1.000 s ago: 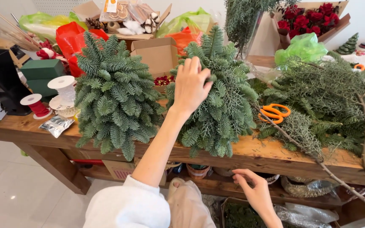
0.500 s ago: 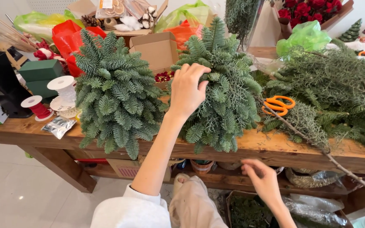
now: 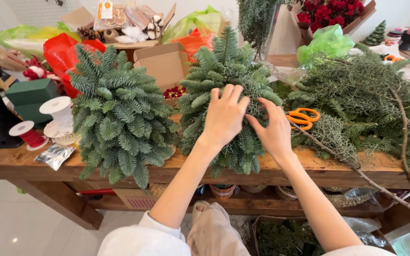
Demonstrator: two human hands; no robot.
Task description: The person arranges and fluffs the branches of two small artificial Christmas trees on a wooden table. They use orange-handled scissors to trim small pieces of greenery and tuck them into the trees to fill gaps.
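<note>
Head view: both hands on a small fir tree
Left hand (image 3: 224, 116) and right hand (image 3: 274, 130) rest spread-fingered, gripping nothing, on the fir tree (image 3: 224, 71) on the tabletop (image 3: 24, 161)

A long wooden worktop (image 3: 34, 163) carries two small fir trees: one (image 3: 119, 118) left of centre, another (image 3: 224, 109) in the middle. Orange-handled scissors (image 3: 302, 117) lie right of the middle tree, beside a heap of cut evergreen branches (image 3: 357, 99). At the left end sit white wire spools (image 3: 58, 111), a red spool (image 3: 27, 134), a foil packet (image 3: 55, 155) and green foam blocks (image 3: 29, 95). An open cardboard box (image 3: 164, 64) stands behind the trees.
</note>
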